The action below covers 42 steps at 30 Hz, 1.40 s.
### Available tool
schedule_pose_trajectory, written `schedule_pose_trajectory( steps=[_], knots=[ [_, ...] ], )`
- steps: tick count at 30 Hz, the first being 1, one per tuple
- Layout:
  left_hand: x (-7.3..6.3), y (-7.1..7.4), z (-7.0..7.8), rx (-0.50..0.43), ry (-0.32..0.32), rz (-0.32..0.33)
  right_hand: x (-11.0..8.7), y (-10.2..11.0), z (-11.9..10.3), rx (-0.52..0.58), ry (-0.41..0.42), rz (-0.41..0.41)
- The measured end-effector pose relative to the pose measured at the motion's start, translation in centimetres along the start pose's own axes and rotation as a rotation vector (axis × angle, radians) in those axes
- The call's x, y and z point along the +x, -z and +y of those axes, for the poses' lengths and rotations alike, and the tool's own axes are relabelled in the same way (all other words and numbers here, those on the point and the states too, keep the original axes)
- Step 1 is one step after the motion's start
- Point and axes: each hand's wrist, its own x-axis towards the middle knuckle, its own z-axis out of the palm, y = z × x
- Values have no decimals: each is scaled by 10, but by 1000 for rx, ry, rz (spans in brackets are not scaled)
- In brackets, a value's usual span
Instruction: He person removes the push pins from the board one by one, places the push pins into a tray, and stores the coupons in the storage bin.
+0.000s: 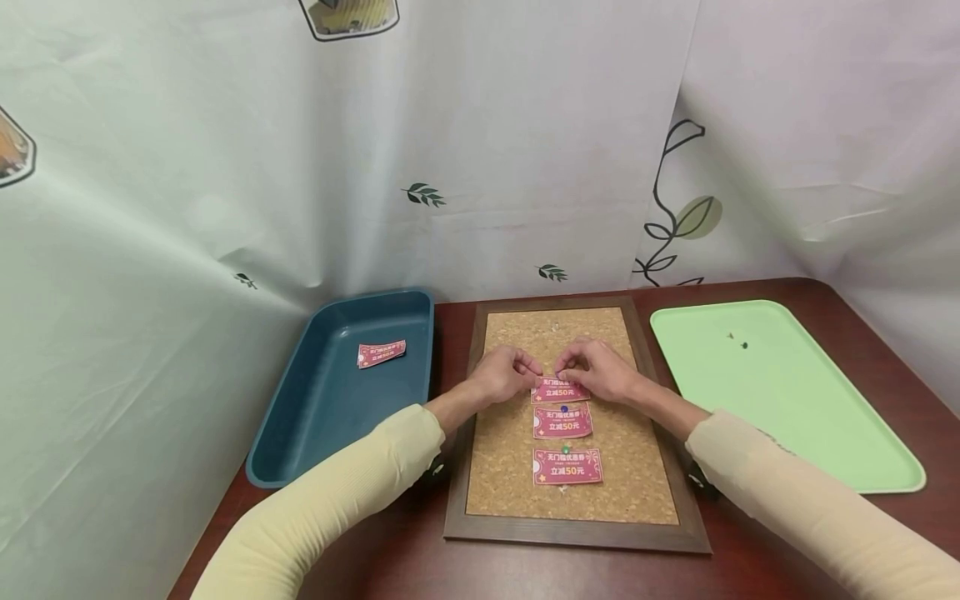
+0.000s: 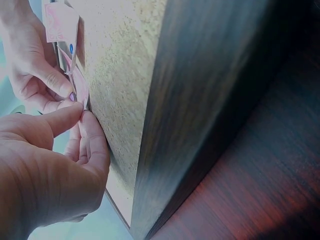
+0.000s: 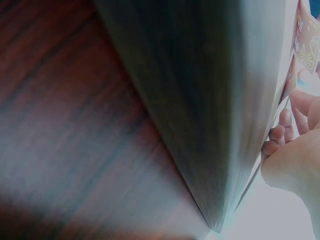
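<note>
A pink coupon [image 1: 558, 392] lies near the middle of a framed corkboard [image 1: 510, 492], between both hands. My left hand [image 1: 504, 373] pinches its upper left edge between thumb and index finger. At the coupon's top edge, my right hand [image 1: 597, 369] pinches a small purple push pin [image 2: 72, 96]; its tip is hidden by the fingers. Below this coupon, a second coupon [image 1: 562, 425] hangs from a blue push pin [image 1: 565, 408]. Lower down, a third coupon [image 1: 567, 472] has a green push pin [image 1: 566, 449] at its top.
A dark blue tray [image 1: 337, 433] on the left holds another pink coupon [image 1: 381, 353]. To the right, a light green tray [image 1: 795, 400] carries a couple of small pins [image 1: 745, 344]. The board rests on a reddish-brown table [image 1: 390, 550], with a patterned white sheet [image 1: 525, 125] behind.
</note>
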Motion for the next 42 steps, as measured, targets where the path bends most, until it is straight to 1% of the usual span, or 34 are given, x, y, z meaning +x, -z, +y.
schedule_pose_trajectory(
  steps=[9,21,27,34,38,42],
  knots=[
    [-1,1,0,-10,-4,2,0,0,0,-1,7,2],
    [-1,2,1,-7,-10,4,0,0,-2,6,-42,-6],
    [-1,2,1,-9,-9,0,0,1,-2,1,-27,-8],
    [-1,3,1,-15,-16,-2,1,2,-3,-2,-74,-21],
    [-1,5,1,-10,-10,-10,1,4,-3,28,-87,-10],
    [-1,13,4,0,-13,-21,0,10,-4,75,-113,5]
  ],
)
